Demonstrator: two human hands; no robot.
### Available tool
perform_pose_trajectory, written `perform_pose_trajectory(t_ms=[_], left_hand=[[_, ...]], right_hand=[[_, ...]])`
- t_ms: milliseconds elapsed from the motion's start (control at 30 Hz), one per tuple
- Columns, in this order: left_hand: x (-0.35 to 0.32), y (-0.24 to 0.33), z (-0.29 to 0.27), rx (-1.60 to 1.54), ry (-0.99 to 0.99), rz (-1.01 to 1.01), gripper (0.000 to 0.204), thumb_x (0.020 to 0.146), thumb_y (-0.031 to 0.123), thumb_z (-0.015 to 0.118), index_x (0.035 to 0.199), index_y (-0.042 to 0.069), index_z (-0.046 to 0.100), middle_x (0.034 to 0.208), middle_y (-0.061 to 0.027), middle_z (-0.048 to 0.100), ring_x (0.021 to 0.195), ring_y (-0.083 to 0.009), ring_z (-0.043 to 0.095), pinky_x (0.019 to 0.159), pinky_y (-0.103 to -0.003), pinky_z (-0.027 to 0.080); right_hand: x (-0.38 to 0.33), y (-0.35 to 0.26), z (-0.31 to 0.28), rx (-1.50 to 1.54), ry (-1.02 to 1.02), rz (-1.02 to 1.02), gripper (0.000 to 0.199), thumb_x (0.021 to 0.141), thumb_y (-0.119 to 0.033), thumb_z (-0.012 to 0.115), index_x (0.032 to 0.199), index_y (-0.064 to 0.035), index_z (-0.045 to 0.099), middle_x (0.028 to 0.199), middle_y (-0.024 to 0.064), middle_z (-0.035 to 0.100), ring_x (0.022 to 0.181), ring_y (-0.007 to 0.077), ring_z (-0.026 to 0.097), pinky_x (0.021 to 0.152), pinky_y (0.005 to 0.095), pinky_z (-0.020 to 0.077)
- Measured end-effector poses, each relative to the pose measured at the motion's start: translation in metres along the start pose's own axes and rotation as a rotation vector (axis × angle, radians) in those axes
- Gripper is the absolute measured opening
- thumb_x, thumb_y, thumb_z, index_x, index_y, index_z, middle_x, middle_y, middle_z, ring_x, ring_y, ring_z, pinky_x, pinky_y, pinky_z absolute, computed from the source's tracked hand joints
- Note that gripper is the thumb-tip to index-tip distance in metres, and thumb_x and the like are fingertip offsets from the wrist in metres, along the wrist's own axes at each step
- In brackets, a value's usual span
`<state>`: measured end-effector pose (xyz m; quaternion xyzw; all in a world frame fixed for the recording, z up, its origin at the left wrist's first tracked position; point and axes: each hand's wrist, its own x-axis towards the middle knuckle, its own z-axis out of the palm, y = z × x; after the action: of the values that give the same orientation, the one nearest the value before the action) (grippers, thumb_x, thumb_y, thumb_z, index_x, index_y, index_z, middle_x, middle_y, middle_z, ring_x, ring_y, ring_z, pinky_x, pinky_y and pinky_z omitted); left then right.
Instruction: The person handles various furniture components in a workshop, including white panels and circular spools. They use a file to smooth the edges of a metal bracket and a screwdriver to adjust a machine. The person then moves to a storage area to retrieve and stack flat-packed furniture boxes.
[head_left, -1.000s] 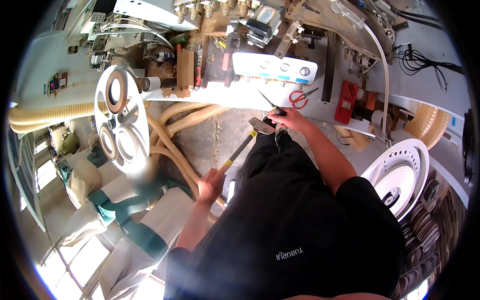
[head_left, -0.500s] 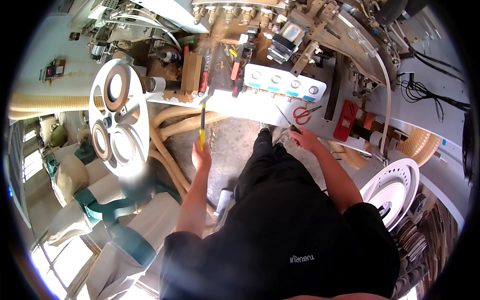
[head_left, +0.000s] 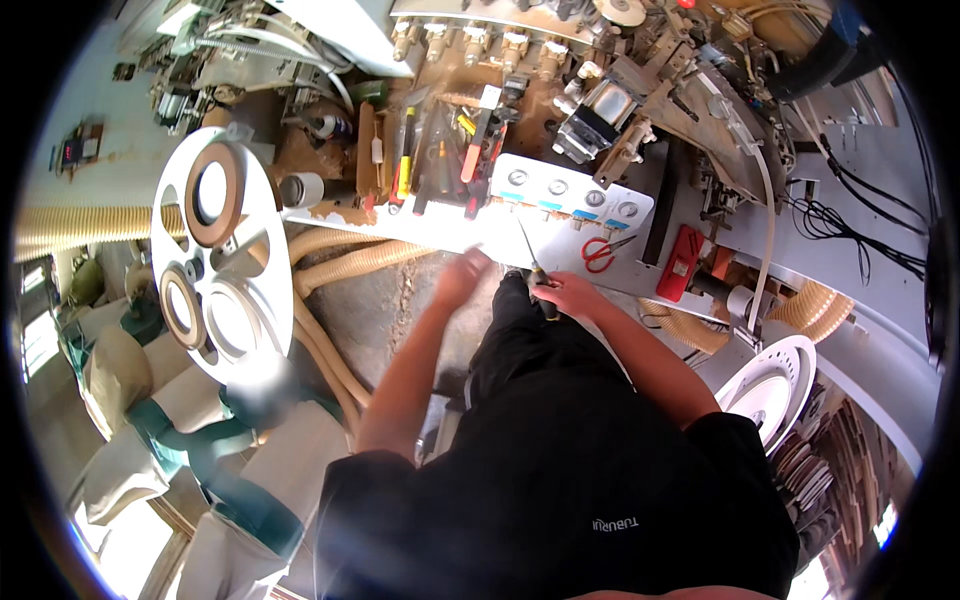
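My right hand (head_left: 566,296) is closed on a thin pointed tool (head_left: 530,252), whose metal shaft slants up toward the white gauge panel (head_left: 560,205). My left hand (head_left: 460,278) is blurred by motion just below the panel's left end and holds nothing that I can see. Above it, a wooden tool tray (head_left: 375,150) holds several screwdrivers, among them a yellow-handled tool (head_left: 405,160) and a red-handled one (head_left: 472,158). My dark trousers and black shirt fill the lower middle.
Red scissors (head_left: 601,252) lie on the panel's right part. A white reel (head_left: 215,265) with brown tape rolls stands at the left, above beige hoses (head_left: 350,262). Machine parts and cables crowd the top. A white disc (head_left: 770,385) sits at the right.
My left hand carried a yellow-handled tool up to the tool tray and has come back down without it. My right hand stayed by the panel with its thin tool.
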<state>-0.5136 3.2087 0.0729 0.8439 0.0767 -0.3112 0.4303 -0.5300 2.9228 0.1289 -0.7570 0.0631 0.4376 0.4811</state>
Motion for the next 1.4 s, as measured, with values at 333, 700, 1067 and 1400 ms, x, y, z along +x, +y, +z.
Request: perform_pose_trajectory(t_ms=[333, 700, 1067, 1400], left_hand=[[-0.01, 0.009, 0.027, -0.234, 0.086, -0.197, 0.043, 0.103, 0.04, 0.056, 0.124, 0.003, 0.064, 0.088, -0.0157, 0.07, 0.082, -0.028, 0.068, 0.077, -0.042, 0.052], [0.178, -0.02, -0.072, 0.662, 0.518, -0.094, 0.054, 0.097, 0.039, 0.06, 0.142, 0.008, 0.052, 0.145, -0.0196, 0.053, 0.126, -0.0366, 0.059, 0.101, -0.049, 0.05], [0.058, 0.026, 0.125, 0.738, -0.717, 0.367, 0.034, 0.095, 0.031, 0.064, 0.123, 0.014, 0.069, 0.101, -0.0121, 0.076, 0.096, -0.0338, 0.072, 0.085, -0.045, 0.056], [-0.075, -0.055, 0.215, 0.715, -0.946, 0.498, 0.057, 0.099, 0.056, 0.055, 0.141, 0.019, 0.062, 0.145, -0.0127, 0.059, 0.138, -0.0366, 0.051, 0.115, -0.046, 0.042]], right_hand=[[-0.006, -0.016, -0.006, 0.128, -0.119, 0.024, 0.046, 0.102, -0.047, 0.059, 0.116, -0.0042, 0.07, 0.108, 0.0101, 0.074, 0.1, 0.022, 0.069, 0.087, 0.0366, 0.0538], [-0.244, 0.239, 0.087, 0.276, 0.22, 0.539, 0.056, 0.1, -0.061, 0.054, 0.127, -0.0145, 0.069, 0.111, 0.0104, 0.074, 0.1, 0.0272, 0.071, 0.075, 0.0434, 0.0568], [-0.31, 0.241, 0.228, 1.495, 0.386, 0.597, 0.055, 0.108, -0.051, 0.047, 0.143, -0.0113, 0.058, 0.137, 0.0055, 0.066, 0.116, 0.0215, 0.064, 0.095, 0.0411, 0.0521], [-0.362, 0.37, 0.34, 1.253, 0.176, 0.799, 0.071, 0.089, -0.075, 0.059, 0.125, -0.0154, 0.071, 0.107, 0.0052, 0.073, 0.077, 0.0207, 0.068, 0.06, 0.0396, 0.0544]])
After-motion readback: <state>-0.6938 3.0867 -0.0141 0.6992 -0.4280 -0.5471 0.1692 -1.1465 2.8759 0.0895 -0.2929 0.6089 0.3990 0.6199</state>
